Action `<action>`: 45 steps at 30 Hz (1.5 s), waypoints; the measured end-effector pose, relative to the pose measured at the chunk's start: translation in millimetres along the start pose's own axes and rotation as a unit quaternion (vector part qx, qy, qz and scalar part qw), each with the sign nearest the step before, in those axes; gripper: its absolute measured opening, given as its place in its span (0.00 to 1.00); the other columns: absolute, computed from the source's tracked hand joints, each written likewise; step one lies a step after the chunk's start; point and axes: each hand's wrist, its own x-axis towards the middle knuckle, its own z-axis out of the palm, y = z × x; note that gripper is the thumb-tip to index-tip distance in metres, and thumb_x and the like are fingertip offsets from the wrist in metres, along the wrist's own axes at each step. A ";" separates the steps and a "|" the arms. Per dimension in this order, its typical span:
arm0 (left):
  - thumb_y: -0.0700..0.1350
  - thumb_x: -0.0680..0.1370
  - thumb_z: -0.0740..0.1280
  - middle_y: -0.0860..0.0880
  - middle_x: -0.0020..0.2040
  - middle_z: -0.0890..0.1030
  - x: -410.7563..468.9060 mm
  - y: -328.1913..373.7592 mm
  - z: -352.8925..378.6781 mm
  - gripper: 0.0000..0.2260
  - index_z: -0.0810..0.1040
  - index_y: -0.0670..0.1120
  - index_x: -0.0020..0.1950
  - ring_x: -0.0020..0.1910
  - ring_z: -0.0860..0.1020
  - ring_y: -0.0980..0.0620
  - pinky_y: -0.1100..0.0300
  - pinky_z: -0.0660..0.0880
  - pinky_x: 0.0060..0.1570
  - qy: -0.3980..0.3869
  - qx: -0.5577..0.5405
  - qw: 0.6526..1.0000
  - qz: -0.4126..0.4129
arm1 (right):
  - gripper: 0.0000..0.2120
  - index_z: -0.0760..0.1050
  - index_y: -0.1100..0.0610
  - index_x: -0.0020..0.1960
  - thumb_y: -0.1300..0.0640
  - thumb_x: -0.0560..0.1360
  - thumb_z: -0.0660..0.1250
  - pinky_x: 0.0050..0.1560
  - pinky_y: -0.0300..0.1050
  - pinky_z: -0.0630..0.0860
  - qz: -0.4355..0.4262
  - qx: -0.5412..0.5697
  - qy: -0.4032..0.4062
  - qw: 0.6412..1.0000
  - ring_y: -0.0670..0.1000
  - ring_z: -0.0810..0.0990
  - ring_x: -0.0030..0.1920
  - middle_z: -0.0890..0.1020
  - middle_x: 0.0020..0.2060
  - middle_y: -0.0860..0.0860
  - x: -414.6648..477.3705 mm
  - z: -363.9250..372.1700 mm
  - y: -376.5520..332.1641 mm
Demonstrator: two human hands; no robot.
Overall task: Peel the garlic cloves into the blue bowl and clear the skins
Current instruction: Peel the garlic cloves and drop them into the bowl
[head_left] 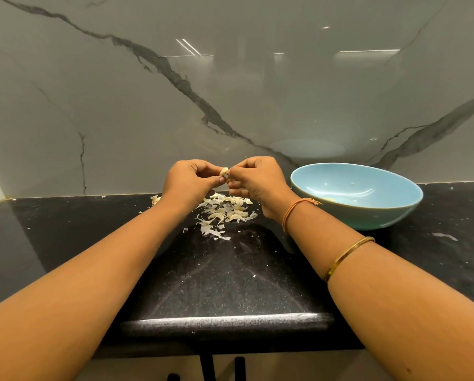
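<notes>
A garlic clove (224, 172) is held in the air between both hands, above the black counter. My left hand (187, 185) pinches it from the left, and my right hand (257, 182) pinches its skin from the right. Below the hands lies a pile of garlic cloves and papery skins (224, 213). The blue bowl (356, 199) stands to the right of my right hand, with something pale yellow partly visible near its near rim.
A small bit of garlic (155, 199) lies left of my left wrist. The black speckled counter (224, 276) carries scattered white flecks. A marble wall (230, 92) rises directly behind. The counter's front edge (224, 321) is near me.
</notes>
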 end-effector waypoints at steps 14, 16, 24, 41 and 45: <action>0.39 0.70 0.75 0.51 0.37 0.83 -3.1 0.9 2.5 0.09 0.79 0.52 0.37 0.35 0.80 0.52 0.54 0.79 0.40 0.021 0.046 0.998 0.032 | 0.07 0.77 0.59 0.35 0.66 0.70 0.70 0.41 0.47 0.82 -0.032 -0.041 0.008 0.999 0.50 0.79 0.36 0.80 0.35 0.56 2.3 2.2 4.5; 0.39 0.70 0.75 0.50 0.37 0.83 -2.8 0.7 1.8 0.08 0.79 0.50 0.37 0.36 0.81 0.49 0.54 0.80 0.39 0.030 0.045 0.998 0.031 | 0.05 0.78 0.60 0.36 0.65 0.71 0.70 0.42 0.48 0.82 -0.039 -0.053 0.003 0.998 0.50 0.79 0.37 0.80 0.37 0.57 1.2 2.2 3.9; 0.40 0.69 0.75 0.55 0.29 0.78 -3.7 3.5 1.5 0.09 0.78 0.51 0.35 0.30 0.76 0.57 0.61 0.74 0.34 0.014 0.093 0.994 0.047 | 0.05 0.78 0.63 0.35 0.66 0.70 0.69 0.42 0.54 0.82 -0.077 -0.130 0.013 0.988 0.54 0.83 0.35 0.81 0.32 0.55 -2.0 5.8 2.6; 0.40 0.69 0.76 0.50 0.33 0.81 -1.1 0.3 2.1 0.09 0.78 0.51 0.34 0.34 0.80 0.49 0.50 0.79 0.44 0.001 0.041 0.999 0.012 | 0.07 0.76 0.66 0.35 0.70 0.71 0.64 0.36 0.42 0.80 -0.010 0.002 -0.024 1.000 0.49 0.77 0.30 0.76 0.30 0.57 0.7 0.3 0.3; 0.39 0.69 0.75 0.50 0.32 0.80 -0.5 0.3 1.1 0.09 0.78 0.50 0.35 0.33 0.79 0.50 0.50 0.79 0.43 0.002 0.022 1.000 -0.002 | 0.10 0.75 0.65 0.35 0.66 0.75 0.63 0.33 0.39 0.79 -0.006 0.034 -0.038 0.999 0.46 0.76 0.27 0.77 0.30 0.56 -0.9 0.0 -1.1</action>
